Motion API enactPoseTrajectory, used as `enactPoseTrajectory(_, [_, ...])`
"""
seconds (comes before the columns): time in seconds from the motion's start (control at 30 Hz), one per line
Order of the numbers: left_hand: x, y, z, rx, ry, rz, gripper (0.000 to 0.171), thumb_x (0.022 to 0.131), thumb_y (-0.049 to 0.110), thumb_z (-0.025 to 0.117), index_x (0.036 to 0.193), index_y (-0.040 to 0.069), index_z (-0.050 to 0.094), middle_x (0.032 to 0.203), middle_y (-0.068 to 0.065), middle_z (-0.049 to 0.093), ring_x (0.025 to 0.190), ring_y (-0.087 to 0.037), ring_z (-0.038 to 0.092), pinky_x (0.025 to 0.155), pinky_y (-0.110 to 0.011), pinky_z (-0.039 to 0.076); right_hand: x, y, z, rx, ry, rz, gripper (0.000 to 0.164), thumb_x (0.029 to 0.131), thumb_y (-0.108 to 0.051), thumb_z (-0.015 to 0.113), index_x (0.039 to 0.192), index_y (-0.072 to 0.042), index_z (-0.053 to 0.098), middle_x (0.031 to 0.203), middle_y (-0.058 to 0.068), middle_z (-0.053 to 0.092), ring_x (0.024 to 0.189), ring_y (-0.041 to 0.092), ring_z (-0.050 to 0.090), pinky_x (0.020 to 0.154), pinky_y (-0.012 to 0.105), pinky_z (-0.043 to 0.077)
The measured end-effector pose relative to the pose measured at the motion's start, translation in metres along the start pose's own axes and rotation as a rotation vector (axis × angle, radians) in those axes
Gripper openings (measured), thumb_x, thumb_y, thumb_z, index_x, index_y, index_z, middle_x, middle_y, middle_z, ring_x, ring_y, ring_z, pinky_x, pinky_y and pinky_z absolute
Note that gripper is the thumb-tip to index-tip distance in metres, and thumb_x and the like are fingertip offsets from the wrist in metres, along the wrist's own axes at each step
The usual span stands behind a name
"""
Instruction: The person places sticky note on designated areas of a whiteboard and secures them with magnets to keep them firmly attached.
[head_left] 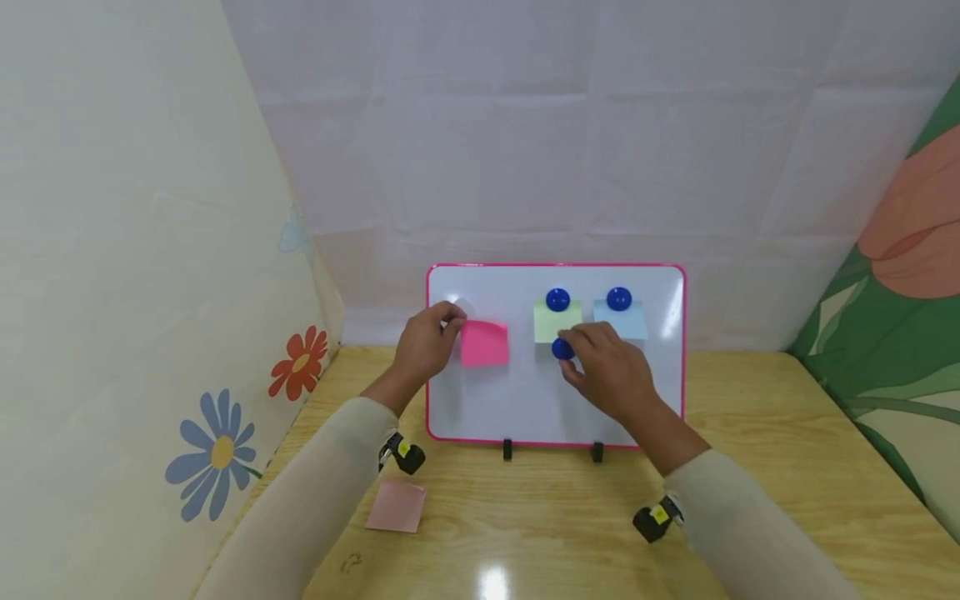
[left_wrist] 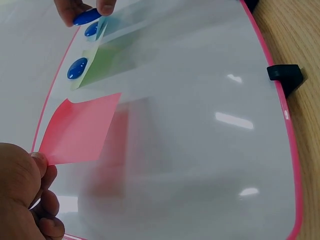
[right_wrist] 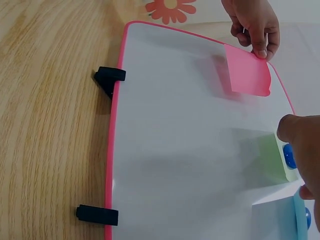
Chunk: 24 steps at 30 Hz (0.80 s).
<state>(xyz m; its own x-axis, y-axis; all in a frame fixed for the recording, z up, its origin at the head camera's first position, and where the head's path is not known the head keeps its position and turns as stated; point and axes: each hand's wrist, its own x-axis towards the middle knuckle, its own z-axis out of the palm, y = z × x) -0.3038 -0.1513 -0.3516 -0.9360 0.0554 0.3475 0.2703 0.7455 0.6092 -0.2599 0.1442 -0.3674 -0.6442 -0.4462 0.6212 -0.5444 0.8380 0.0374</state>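
My left hand (head_left: 427,342) pinches a bright pink sticky note (head_left: 484,344) by its upper left corner, in front of the left part of a pink-framed whiteboard (head_left: 517,408). In the left wrist view the note (left_wrist: 82,130) stands off the board and throws a shadow on it. Between thumb and fingers my right hand (head_left: 611,367) holds a round blue magnet (head_left: 562,349), in front of the lower edge of a pale green note (head_left: 551,321). Another blue magnet (head_left: 557,299) sits at that note's top. A light blue note (head_left: 622,320) hangs beside it under a third magnet (head_left: 618,298).
The whiteboard leans upright on two black stand clips (head_left: 507,450) on a wooden table (head_left: 525,508). A paler pink note (head_left: 397,506) lies on the table near my left sleeve. Behind the board hangs a plain light backdrop (head_left: 525,167); a flower-printed sheet (head_left: 150,250) rises at the left.
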Motion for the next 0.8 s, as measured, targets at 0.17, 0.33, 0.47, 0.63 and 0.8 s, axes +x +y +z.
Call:
enactPoseTrajectory(0.17, [0.003, 0.001, 0.001, 0.002, 0.008, 0.006, 0.011, 0.106, 0.022, 0.060, 0.110, 0.015, 0.068, 0.107, -0.001, 0.069, 0.080, -0.021, 0.059, 0.066, -0.036, 0.051, 0.002, 0.001, 0.000, -0.008, 0.009, -0.018, 0.046, 0.087, -0.027, 0.082, 0.127, -0.008, 0.066, 0.119, 0.008, 0.064, 0.112, 0.026, 0.060, 0.071, 0.036, 0.059])
enactPoseTrajectory(0.33, [0.007, 0.001, 0.001, 0.003, 0.012, 0.013, 0.012, 0.106, 0.022, 0.060, 0.110, 0.015, 0.068, 0.108, -0.002, 0.068, 0.080, -0.022, 0.059, 0.066, -0.036, 0.051, 0.006, 0.000, 0.000, -0.010, -0.003, -0.016, 0.045, 0.088, -0.027, 0.081, 0.127, -0.009, 0.066, 0.120, 0.008, 0.064, 0.112, 0.025, 0.060, 0.070, 0.034, 0.058])
enactPoseTrajectory(0.47, [0.010, -0.001, 0.000, 0.011, 0.011, 0.000, 0.011, 0.106, 0.023, 0.060, 0.110, 0.016, 0.067, 0.108, -0.001, 0.068, 0.081, -0.021, 0.059, 0.067, -0.036, 0.051, 0.008, -0.002, 0.001, -0.008, -0.028, -0.002, 0.047, 0.089, -0.027, 0.081, 0.129, -0.009, 0.065, 0.121, 0.008, 0.064, 0.114, 0.025, 0.059, 0.073, 0.035, 0.058])
enactPoseTrajectory(0.63, [0.013, 0.000, 0.000, 0.015, 0.012, -0.006, 0.011, 0.105, 0.022, 0.060, 0.110, 0.016, 0.068, 0.109, -0.001, 0.069, 0.080, -0.022, 0.059, 0.068, -0.037, 0.050, 0.010, -0.004, 0.002, -0.007, -0.035, 0.007, 0.050, 0.088, -0.026, 0.082, 0.131, -0.009, 0.064, 0.123, 0.008, 0.063, 0.116, 0.025, 0.058, 0.078, 0.037, 0.059])
enactPoseTrajectory(0.8, [0.016, 0.004, 0.001, 0.024, 0.001, -0.021, 0.012, 0.105, 0.024, 0.061, 0.110, 0.016, 0.068, 0.110, -0.001, 0.069, 0.083, -0.021, 0.059, 0.070, -0.036, 0.051, 0.014, -0.006, 0.004, -0.001, -0.033, 0.008, 0.050, 0.087, -0.026, 0.083, 0.131, -0.010, 0.064, 0.123, 0.007, 0.063, 0.117, 0.025, 0.058, 0.078, 0.037, 0.059])
